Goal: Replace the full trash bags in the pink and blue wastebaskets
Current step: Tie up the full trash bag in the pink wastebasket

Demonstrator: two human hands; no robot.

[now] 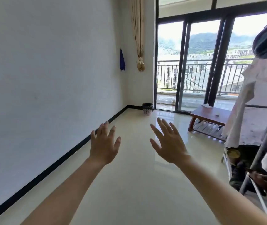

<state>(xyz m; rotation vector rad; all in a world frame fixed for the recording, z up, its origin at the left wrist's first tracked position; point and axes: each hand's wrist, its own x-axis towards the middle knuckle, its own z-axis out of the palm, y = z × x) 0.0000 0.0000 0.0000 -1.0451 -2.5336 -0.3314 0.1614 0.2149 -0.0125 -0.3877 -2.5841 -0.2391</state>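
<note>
I hold both hands up in front of me and they grasp nothing. The left hand (104, 143) and the right hand (168, 143) have their fingers (103, 129) straight and spread, backs toward me. They are apart from each other, above the glossy floor (137, 184).

The pink wastebasket (147, 110) stands far off on the floor, in the corner where the white wall (48, 70) meets the sliding glass door (199, 70). It is small in my view. I make out only a pale perforated body and a black bag (147, 105) folded over its rim; I cannot tell what the bag holds.

At the right, hanging clothes (246, 98) on a rack (257, 161) block that side of the room and are cut off by the edge. Dark things under them are too unclear to identify. The clothes also cover one end of the low wooden tabletop (210, 113), where a white crumpled thing (207, 105) lies, too small to name.

A blue cloth (122, 60) hangs on the wall near a tied curtain (138, 38).
</note>
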